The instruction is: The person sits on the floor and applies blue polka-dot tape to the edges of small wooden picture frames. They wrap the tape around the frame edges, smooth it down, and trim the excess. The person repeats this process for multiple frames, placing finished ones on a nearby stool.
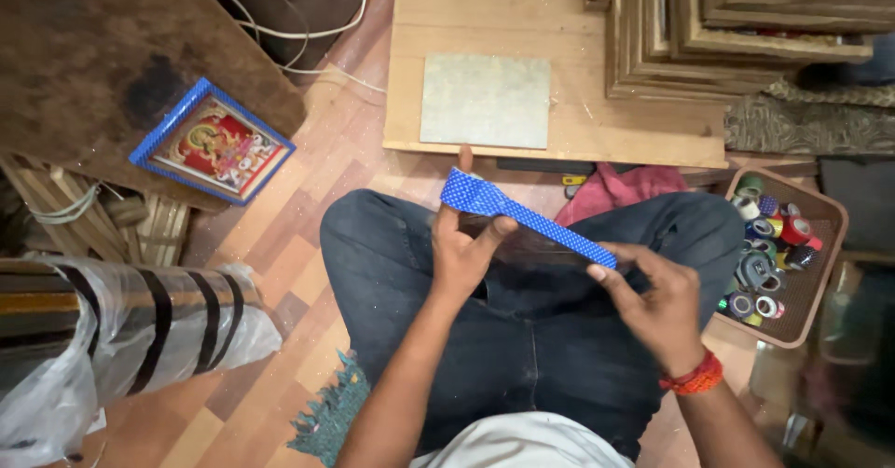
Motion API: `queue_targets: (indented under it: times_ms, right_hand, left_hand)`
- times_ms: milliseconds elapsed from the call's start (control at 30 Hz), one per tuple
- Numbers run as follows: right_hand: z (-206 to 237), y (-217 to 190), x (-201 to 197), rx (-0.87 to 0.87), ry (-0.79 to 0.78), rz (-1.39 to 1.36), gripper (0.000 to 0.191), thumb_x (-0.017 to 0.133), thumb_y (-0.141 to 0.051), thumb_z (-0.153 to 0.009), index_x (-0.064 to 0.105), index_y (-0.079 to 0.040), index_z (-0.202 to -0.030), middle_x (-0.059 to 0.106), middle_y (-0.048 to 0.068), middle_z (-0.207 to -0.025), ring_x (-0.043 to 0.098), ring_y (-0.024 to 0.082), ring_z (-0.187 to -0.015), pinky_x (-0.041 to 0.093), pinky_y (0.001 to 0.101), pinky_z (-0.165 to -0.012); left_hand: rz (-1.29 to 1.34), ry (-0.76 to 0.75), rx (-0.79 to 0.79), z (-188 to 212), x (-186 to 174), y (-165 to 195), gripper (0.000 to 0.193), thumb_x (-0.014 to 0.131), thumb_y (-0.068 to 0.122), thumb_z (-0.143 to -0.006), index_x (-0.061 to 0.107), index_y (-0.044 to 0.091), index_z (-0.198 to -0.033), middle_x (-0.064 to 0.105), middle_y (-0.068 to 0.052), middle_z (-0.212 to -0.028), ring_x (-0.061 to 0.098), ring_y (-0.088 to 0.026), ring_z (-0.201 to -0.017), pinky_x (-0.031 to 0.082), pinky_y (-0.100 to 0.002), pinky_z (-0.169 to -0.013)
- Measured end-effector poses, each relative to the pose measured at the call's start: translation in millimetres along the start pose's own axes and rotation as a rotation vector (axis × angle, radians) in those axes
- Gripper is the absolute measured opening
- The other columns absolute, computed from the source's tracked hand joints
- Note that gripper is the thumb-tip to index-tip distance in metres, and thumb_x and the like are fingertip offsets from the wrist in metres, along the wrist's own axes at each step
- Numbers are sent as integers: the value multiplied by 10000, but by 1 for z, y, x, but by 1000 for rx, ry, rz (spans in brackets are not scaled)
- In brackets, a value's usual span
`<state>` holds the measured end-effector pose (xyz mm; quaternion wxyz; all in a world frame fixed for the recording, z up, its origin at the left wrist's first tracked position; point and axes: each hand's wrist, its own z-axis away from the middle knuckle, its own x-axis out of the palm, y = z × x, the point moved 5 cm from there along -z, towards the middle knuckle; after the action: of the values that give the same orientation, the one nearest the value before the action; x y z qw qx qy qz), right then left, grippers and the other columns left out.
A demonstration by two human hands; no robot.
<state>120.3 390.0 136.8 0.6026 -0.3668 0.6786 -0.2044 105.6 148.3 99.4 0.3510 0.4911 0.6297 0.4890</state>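
Observation:
I sit cross-legged in dark jeans on a wooden floor. Both hands hold a flat pane (522, 237) edged with blue dotted tape (522, 214) above my lap. My left hand (463, 244) grips the pane's left end, fingers up along the taped corner. My right hand (657, 300), with a red thread band on the wrist, pinches the tape at the pane's right end. The pane tilts, its left end higher.
A wooden board (559, 48) with a grey-green sheet (485, 100) lies ahead. A blue-bordered framed picture (213, 142) rests on a brown board at left. A basket (820, 272) of tape rolls stands at right, stacked frames (736, 30) behind it, and a plastic-wrapped bundle (121, 328) at left.

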Motion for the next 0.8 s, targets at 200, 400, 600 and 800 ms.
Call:
queue_targets:
  times_ms: [200,400,600,800]
  right_hand:
    - [-12,7,30,-9,-126,126,299,848,-247,-788,771,-66,-1013,759,139,-848,707,264,-658,533,346,-593]
    - [-31,30,56,78,-114,-301,256,729,-82,-803,728,-25,-1052,757,87,-758,680,130,-562,517,310,-519]
    - [-37,71,75,231,-151,-379,224,794,-93,-848,756,-1,-1048,722,91,-745,600,102,-663,489,284,-597]
    - [-28,113,94,309,-163,-570,239,787,-115,-881,741,24,-1071,770,51,-914,676,75,-812,559,258,-720]
  left_hand:
    - [-598,-295,310,-23,19,53,859,847,407,-786,535,93,-1523,592,-96,-1011,578,-273,-971,400,-406,-876]
    - [-753,-464,413,-26,57,61,702,793,470,-841,617,36,-1363,563,-129,-1048,541,-328,-988,388,-463,-877]
    - [-892,-258,545,-44,47,29,546,761,429,-746,662,56,-1132,628,-137,-1237,574,-340,-1165,345,-611,-1061]
    - [-456,-72,-114,-100,-52,-65,506,470,455,-1106,562,83,-1437,641,-110,-1193,611,-274,-1060,503,-398,-916]
